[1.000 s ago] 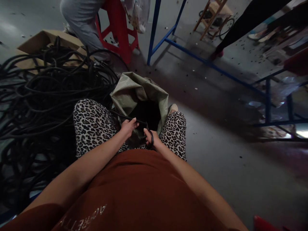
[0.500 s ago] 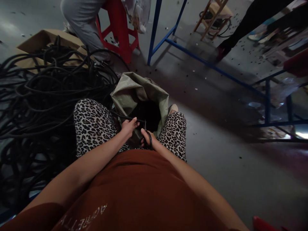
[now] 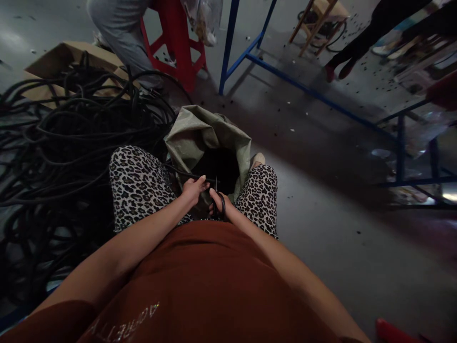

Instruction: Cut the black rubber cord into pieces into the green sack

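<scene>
Between my knees stands an upright grey-green sack [image 3: 185,138] with its mouth spread wide and its inside dark. Over its near rim my left hand [image 3: 193,189] is closed on a black rubber strip [image 3: 176,170], which runs in from the left side. My right hand [image 3: 220,201], close beside it, grips a pair of scissors [image 3: 223,206] with black handles. The scissor blades point up and away from me, right by the end of the strip past my left fingers. Whether the blades touch the strip is hard to tell in the dim light.
A large tangle of black strips [image 3: 82,138] covers the floor at left, spilling from a cardboard box [image 3: 67,50]. Ahead are a red stool [image 3: 174,43] beside a seated person's leg [image 3: 121,38], and a blue metal frame [image 3: 278,71]. Another person's legs [image 3: 364,43] are at far right.
My left hand has shifted slightly to the right with the strip. The scissors stay nearly in place. At far right the other person's legs have moved.
</scene>
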